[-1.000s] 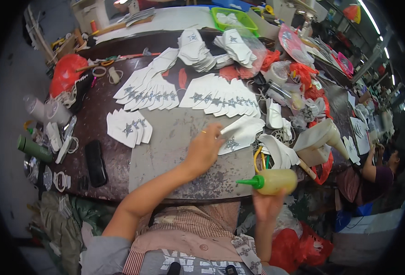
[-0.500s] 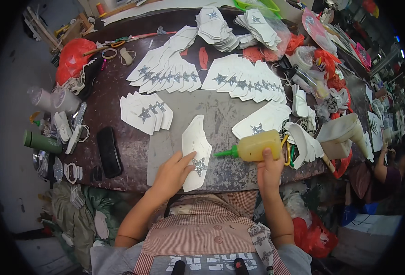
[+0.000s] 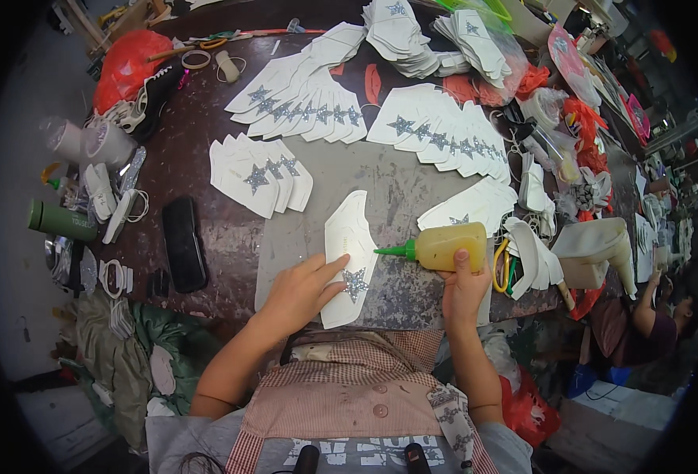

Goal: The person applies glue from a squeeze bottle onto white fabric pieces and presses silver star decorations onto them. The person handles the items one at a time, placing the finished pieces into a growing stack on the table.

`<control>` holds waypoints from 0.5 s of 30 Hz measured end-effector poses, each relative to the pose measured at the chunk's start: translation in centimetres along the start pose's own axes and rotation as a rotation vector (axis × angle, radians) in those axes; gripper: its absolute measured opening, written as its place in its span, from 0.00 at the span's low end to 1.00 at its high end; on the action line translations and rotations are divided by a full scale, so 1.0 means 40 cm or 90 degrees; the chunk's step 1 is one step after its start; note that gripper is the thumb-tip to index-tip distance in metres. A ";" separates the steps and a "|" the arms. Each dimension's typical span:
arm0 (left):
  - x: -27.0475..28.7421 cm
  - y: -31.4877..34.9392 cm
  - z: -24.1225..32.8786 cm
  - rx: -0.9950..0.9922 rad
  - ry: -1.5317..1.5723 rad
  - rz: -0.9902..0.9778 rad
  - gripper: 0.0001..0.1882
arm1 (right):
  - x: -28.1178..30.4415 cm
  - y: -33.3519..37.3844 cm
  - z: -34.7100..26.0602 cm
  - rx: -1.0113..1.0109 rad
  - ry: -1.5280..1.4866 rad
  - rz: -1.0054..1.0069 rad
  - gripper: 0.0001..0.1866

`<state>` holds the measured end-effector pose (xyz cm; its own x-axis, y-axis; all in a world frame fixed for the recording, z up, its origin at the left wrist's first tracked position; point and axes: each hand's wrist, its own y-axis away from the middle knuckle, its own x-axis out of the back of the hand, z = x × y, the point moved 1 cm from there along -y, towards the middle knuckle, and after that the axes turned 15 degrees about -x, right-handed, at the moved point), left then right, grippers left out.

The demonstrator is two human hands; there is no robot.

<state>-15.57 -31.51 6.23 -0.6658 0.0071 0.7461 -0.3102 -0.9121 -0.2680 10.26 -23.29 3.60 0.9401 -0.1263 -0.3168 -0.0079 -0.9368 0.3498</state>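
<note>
A white shoe-upper piece (image 3: 347, 229) with a glittery silver star lies near the front of the grey work surface. My left hand (image 3: 298, 294) rests on its left side, fingers stretched out, index fingertip on the piece beside the star. In my right hand (image 3: 466, 292) is a squeeze bottle (image 3: 450, 246) of yellow liquid, held tilted on its side. Its green nozzle (image 3: 396, 250) points left, the tip at the piece's right edge; whether it touches I cannot tell. Right behind the bottle lies a stack of similar star pieces (image 3: 475, 201).
Fanned star pieces (image 3: 309, 107) lie at the back, with another fan (image 3: 436, 134) beside them and a smaller group (image 3: 258, 178) at left. A black phone (image 3: 183, 245) and green flask (image 3: 61, 221) are left. Scissors (image 3: 504, 261) and a white container (image 3: 590, 249) stand right.
The bottle's nozzle has come up closer to the piece's right edge. My left hand keeps its place on the piece. The whole view has shifted slightly.
</note>
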 end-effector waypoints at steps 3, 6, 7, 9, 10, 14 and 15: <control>0.000 0.001 0.001 -0.001 -0.008 0.003 0.24 | 0.026 0.014 0.014 -0.011 0.037 -0.007 0.18; -0.001 0.002 -0.001 0.001 -0.008 0.000 0.24 | 0.028 0.040 0.017 -0.025 0.063 -0.022 0.18; -0.001 0.001 -0.001 0.003 -0.010 -0.002 0.24 | 0.026 0.041 0.018 -0.022 0.062 -0.029 0.18; 0.000 -0.002 0.001 0.003 -0.012 -0.006 0.24 | 0.015 0.041 0.012 -0.021 0.040 -0.022 0.18; 0.001 -0.001 0.001 0.006 -0.009 -0.007 0.24 | 0.002 0.037 0.004 -0.024 0.018 -0.009 0.18; -0.002 -0.001 0.003 0.002 -0.008 -0.004 0.24 | 0.006 0.016 0.016 0.004 -0.023 -0.004 0.18; 0.000 0.000 0.003 0.002 -0.014 -0.005 0.24 | 0.000 0.020 0.015 0.013 -0.028 0.001 0.18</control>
<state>-15.49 -31.57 6.28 -0.6480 0.0060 0.7616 -0.3133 -0.9135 -0.2594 10.06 -24.24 3.34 0.9239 -0.1416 -0.3556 -0.0166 -0.9430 0.3323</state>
